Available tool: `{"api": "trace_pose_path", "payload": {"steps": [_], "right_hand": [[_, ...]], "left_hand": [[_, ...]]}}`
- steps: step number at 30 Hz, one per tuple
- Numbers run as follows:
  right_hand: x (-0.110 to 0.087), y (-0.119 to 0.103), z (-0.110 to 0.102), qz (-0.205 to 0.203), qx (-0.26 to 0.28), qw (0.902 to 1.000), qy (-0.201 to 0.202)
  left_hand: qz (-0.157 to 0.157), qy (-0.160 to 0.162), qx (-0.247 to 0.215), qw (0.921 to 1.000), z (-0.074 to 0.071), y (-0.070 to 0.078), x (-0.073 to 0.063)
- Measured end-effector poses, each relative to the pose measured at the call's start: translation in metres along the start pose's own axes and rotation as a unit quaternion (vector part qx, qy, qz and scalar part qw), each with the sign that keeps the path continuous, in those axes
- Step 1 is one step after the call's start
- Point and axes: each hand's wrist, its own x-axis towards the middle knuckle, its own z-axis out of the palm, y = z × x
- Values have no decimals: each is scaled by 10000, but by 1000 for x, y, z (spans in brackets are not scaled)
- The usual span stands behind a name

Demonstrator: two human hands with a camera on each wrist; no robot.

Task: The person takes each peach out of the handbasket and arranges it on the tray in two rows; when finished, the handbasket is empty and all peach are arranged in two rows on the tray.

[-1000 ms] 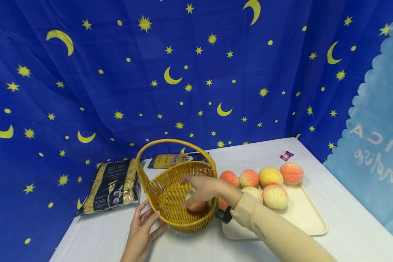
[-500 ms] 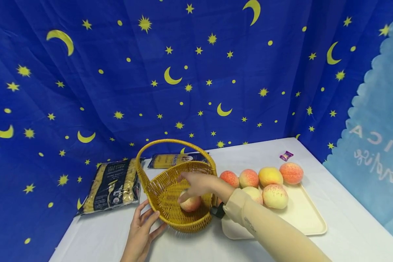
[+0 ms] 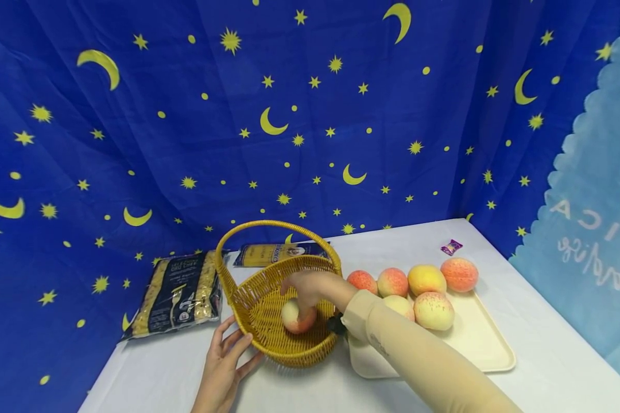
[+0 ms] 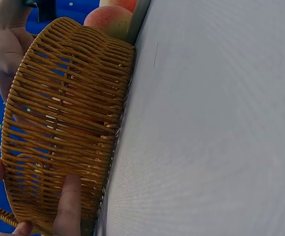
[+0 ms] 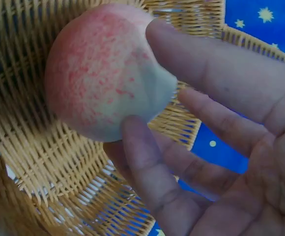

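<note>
A yellow wicker basket [image 3: 294,358] with a tall arched handle stands tilted on the white table. A pale peach with a red blush [image 3: 291,319] lies inside it. My right hand [image 3: 312,288] reaches over the basket's right rim and holds this peach; in the right wrist view the thumb is on one side of the peach [image 5: 100,73] and fingertips on the other. My left hand [image 3: 223,358] grips the basket's front-left side, its thumb at the rim and fingers against the outer wicker, as the left wrist view shows of the basket wall [image 4: 64,113].
Right of the basket, a cream tray [image 3: 477,347] bears several peaches [image 3: 434,310], partly hidden by the right sleeve [image 3: 392,332]. A pasta bag [image 3: 178,295] lies at left, another pasta pack [image 3: 260,255] behind the basket. A purple wrapped candy [image 3: 452,247] lies at the back right.
The peach has shifted left inside the basket. My right hand loosened from it, then came back onto it with the thumb over its side. My left hand stays on the basket.
</note>
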Motion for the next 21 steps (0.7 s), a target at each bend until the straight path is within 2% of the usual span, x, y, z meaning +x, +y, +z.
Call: {"api": "trace_pose_path", "payload": {"steps": [3,6,21], "right_hand": [[2,1,1,-16,-287,9996,8],[5,4,3,21,-256,9997,15],[10,1,6,136,584,9976,-357]], "left_hand": [[-30,10,7,10000,0,1,0],[-49,27,25,10000,0,0,1],[-79,67,53,9999,1,1,2]]}}
